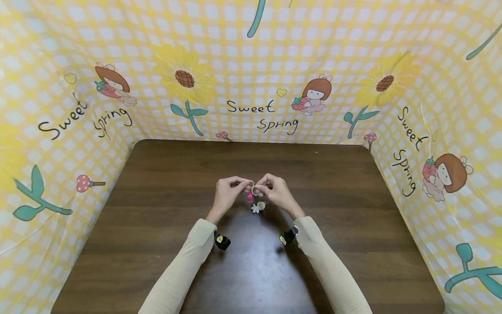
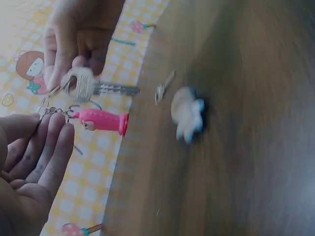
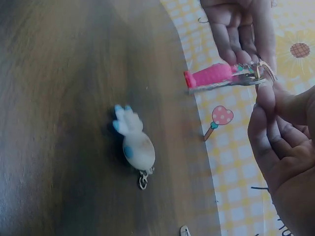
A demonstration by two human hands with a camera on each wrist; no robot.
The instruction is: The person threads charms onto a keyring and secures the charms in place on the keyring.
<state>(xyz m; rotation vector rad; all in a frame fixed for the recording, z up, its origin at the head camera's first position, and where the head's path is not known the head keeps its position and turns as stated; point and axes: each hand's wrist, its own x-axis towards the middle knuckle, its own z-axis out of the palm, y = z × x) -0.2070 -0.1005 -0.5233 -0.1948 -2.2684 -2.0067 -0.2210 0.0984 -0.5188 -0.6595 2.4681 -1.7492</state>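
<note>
The person's left hand (image 1: 230,190) and right hand (image 1: 276,192) both pinch one thin metal key ring (image 3: 269,70) in their fingers, above the brown wooden table (image 1: 321,170). From it hang one silver key (image 2: 101,88) and one pink figure-shaped charm (image 2: 102,120) on a chain. Fingers hide part of the ring. One white-and-blue charm (image 3: 138,147) lies on the table, near one small metal piece (image 2: 165,88) too blurred to identify. Yellow-checked cloth (image 1: 259,65) lines three sides.
</note>
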